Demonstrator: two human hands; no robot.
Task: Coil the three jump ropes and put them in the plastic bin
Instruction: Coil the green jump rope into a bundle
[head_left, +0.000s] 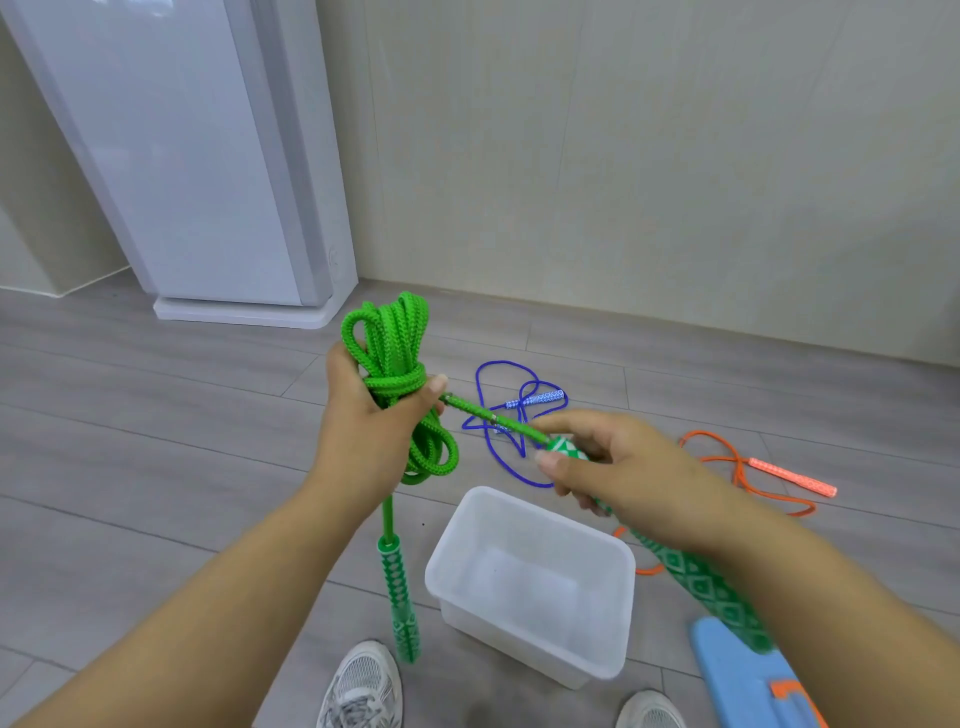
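Above the far left corner of the plastic bin, the left hand is closed around the middle of the green jump rope, which is gathered into a bundle of loops with a few turns wrapped across its waist. Loops stick up above the fist and more hang below it. From the bundle one end drops straight down to the left of the bin, ending in a green-and-white patterned handle that hangs upright beside the bin's left wall. A short taut stretch of the same rope runs from the left thumb to the right hand, above the bin's far edge. That hand pinches the tip of the second green handle between thumb and curled fingers. The handle passes back under the wrist, over the bin's right side.

The bin stands open on the grey plank floor with nothing visible inside. Beyond it lies the blue jump rope, loosely tangled. Beyond and to the right of the bin the orange jump rope sprawls uncoiled. In front of the bin are the left shoe and right shoe, and at its right a light blue board with an orange mark. Far beyond the bin to the left, a tall white appliance stands by the wall
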